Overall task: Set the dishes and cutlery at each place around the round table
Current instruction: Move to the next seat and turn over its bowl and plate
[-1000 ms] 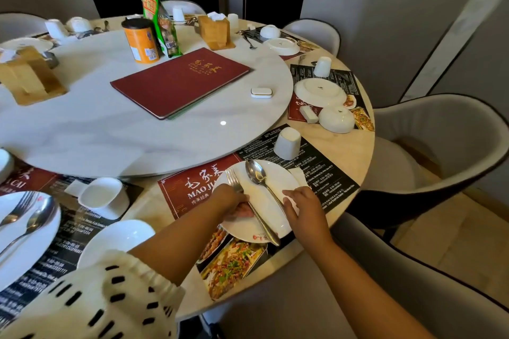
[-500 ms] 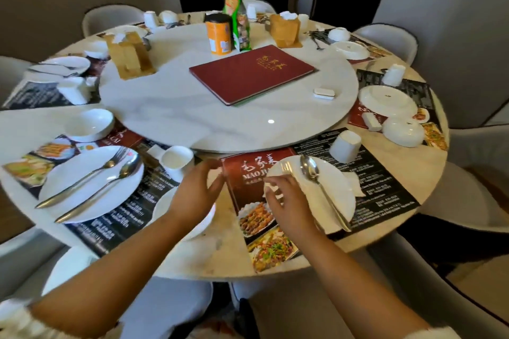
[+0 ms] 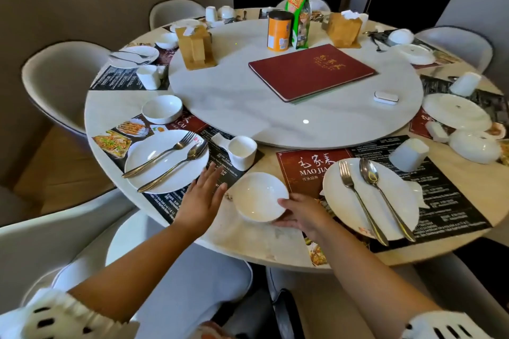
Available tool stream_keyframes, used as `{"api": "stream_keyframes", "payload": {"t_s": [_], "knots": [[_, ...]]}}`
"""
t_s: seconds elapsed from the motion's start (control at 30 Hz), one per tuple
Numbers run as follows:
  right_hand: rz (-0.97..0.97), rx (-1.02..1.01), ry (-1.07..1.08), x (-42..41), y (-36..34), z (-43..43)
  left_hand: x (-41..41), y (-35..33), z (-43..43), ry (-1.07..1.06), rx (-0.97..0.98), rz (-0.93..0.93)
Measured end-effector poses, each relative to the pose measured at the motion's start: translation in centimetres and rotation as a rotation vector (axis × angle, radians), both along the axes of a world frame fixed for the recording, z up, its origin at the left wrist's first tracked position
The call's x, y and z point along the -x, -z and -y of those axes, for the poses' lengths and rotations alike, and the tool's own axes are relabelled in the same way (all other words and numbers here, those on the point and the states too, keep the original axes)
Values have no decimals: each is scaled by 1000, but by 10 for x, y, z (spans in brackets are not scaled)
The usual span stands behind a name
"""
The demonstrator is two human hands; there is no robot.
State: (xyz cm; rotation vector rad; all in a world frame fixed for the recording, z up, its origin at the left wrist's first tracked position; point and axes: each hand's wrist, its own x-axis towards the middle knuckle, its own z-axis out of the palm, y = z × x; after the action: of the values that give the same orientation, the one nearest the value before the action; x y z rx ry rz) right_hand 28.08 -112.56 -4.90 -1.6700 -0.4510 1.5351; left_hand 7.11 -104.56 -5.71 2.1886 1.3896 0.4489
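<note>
Holding the bowl: right hand [image 3: 301, 215] at the near right rim of the small white bowl [image 3: 257, 195], thumb over the rim, other fingers curled under; grip suited to sliding or lifting it.
Bowl: on or just above the bare counter [image 3: 248, 239], near its front edge; cannot tell which.
Left hand [image 3: 201, 199]: just left of the bowl, apart from it, fingers [image 3: 210, 175] straight and spread, gripping nothing; probably ready to steady.
Right of the bowl: plate [image 3: 399, 201] with fork [image 3: 355, 201] and spoon [image 3: 381, 195] laid side by side, handles toward the edge for a seated diner; plate rim near the holding hand.
Left of the bowl: second plate [image 3: 154, 162], cutlery likewise.
Beyond the bowl: cup [image 3: 242, 150], mouth up, then turntable [image 3: 275, 118].
Step judged: placing the bowl beside a setting.
Open room: bare strip just beyond the bowl, between cup and right plate.
Risk: front edge close; short moves only.
</note>
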Motion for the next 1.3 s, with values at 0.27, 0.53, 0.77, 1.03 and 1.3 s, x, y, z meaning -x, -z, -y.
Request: {"api": "stream_keyframes", "payload": {"t_s": [0.27,0.53,0.77,1.03,1.3], "knots": [[-46,-141,389,-18,-9,-10,7,19,6,193,19,-91],[-10,-102,582,-16,1,-34,9,4,6,271,-12,-114],[14,-59,609,-14,0,-36,8,-4,12,336,-16,-122],[-136,-76,587,-14,-21,-34,-4,-15,17,414,-26,-106],[-154,-118,545,-29,-50,6,-53,-30,27,533,7,-7]]}}
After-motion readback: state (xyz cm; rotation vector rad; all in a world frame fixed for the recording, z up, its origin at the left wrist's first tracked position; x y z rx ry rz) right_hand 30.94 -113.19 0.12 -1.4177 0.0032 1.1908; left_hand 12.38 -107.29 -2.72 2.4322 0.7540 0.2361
